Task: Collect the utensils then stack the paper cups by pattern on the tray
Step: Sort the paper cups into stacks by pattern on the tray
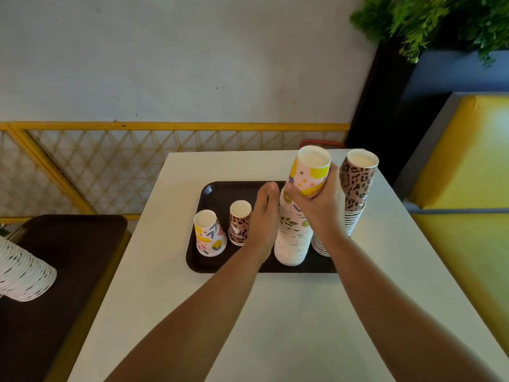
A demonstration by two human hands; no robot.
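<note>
While the right hand (316,205) gripped a floral cup (311,172) with fingers and thumb curled round its wall, that cup sat upside down at the top of the floral stack (293,238), tilted slightly to the right. The floral stack stood on the dark tray (217,188), toward its right half. The left hand (264,213) was held just left of the floral stack with its fingers straight and together, edge-on to the camera; whether it touched the stack could not be told.

Right of the floral stack stood the leopard stack (355,194), also inverted, its base at the right end of the tray. The two stacks stood close together; the right hand and forearm hid the gap between them.

On the left part of the tray stood two single inverted cups, apart from the stacks: a loose floral cup (209,235) nearest the left rim, and a loose leopard cup (240,223) just right of it and slightly farther. The two were near each other, and contact could not be confirmed.

The tray rested on a white table (275,326), toward its far side. A second dark tray (63,257) lay on a lower surface to the left, with a lying cup stack (22,271) on it at the left frame edge. A yellow bench (468,175) ran along the right, with green foliage (440,17) above it at the far right.
</note>
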